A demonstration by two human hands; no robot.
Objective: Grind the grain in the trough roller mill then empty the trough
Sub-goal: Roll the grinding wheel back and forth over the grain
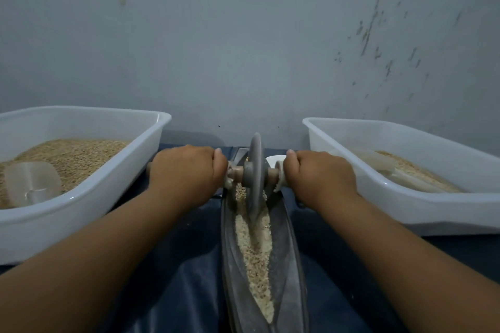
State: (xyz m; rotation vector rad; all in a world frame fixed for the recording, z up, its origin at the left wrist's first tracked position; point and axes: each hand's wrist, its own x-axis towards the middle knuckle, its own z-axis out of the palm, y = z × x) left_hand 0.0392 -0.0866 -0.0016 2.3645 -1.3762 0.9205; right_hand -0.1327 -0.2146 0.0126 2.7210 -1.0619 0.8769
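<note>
I see the trough (290, 265) running lengthwise away from me, grain (255, 249) along its groove; the roller wheel (255, 176) stands upright across it, left hand (186, 170) and right hand (322, 173) clenched around its axle (273, 171) ends; no readable writing

Both bare forearms are reaching forward from the near corners and converging toward the middle, where the left hand (186, 170) and the right hand (322, 173) are each curling palm-down into a closed fist around a grip, knuckles up, thumbs pointing inward toward each other.
</note>
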